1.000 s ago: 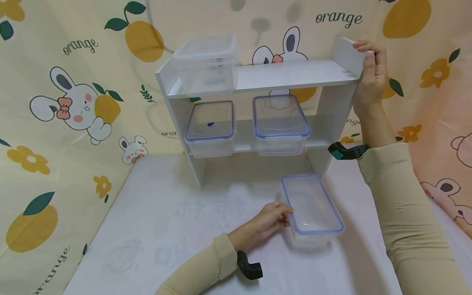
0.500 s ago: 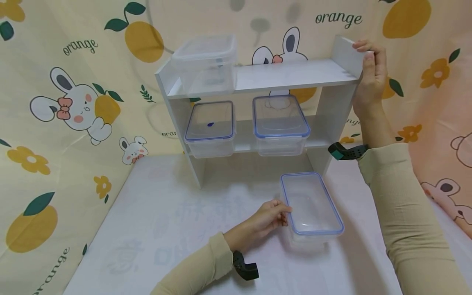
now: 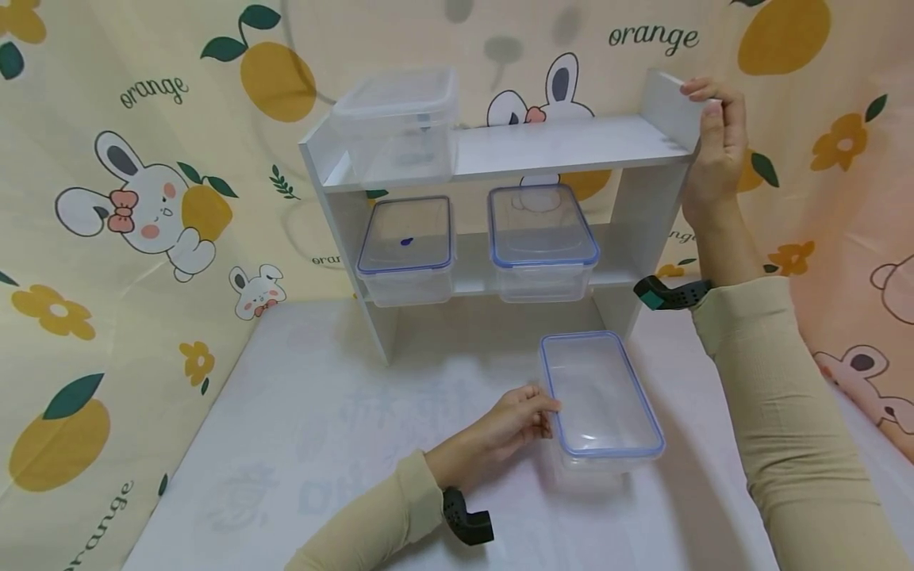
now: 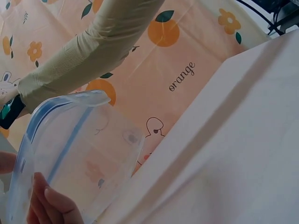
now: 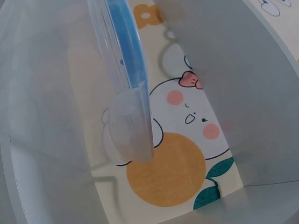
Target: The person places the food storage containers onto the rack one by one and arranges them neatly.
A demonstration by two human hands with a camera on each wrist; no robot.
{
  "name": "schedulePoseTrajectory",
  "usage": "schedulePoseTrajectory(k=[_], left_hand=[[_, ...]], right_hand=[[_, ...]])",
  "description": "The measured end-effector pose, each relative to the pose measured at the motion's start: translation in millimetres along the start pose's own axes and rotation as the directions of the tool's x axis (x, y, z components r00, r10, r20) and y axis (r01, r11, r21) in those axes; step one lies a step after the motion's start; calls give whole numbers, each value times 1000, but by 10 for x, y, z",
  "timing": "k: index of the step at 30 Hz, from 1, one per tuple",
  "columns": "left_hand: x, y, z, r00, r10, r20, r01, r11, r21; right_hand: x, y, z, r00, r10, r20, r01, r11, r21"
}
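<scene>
My left hand (image 3: 517,422) pinches a clear plastic food container (image 3: 603,396) with a blue-edged lid by its left long side, in front of the shelf. The left wrist view shows that container (image 4: 93,149) tilted in the frame, with curled fingers (image 4: 53,205) at its rim and side. My right hand (image 3: 720,151) grips the top of the right side panel of a white two-tier shelf (image 3: 571,147). On the middle tier sit two more lidded containers, a left one (image 3: 405,238) and a right one (image 3: 543,230).
A clear container with a whitish lid (image 3: 396,127) stands at the left of the top tier. The shelf stands on a white table (image 3: 343,444), against a curtain (image 3: 164,333) printed with oranges and rabbits.
My left hand and the container it holds have shifted slightly left, the container's far edge moving a little toward the shelf. My right hand stays on the side panel.
</scene>
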State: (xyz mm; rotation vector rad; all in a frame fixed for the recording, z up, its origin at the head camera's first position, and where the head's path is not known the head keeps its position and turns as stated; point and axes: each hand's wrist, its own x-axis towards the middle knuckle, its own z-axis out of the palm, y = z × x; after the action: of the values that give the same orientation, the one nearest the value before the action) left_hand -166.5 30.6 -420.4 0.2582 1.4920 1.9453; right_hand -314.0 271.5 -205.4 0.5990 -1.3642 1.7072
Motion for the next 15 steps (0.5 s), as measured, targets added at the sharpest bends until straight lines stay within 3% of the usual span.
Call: schedulePoseTrajectory(k=[4, 15], left_hand=[[-44, 25, 3, 1000, -1, 19, 1, 1000, 9], [-159, 98, 15, 999, 1, 51, -2, 1000, 27]], right_hand=[[-6, 7, 18, 1000, -18, -4, 18, 1000, -8], [-19, -49, 27, 1000, 21, 12, -21, 1000, 14]])
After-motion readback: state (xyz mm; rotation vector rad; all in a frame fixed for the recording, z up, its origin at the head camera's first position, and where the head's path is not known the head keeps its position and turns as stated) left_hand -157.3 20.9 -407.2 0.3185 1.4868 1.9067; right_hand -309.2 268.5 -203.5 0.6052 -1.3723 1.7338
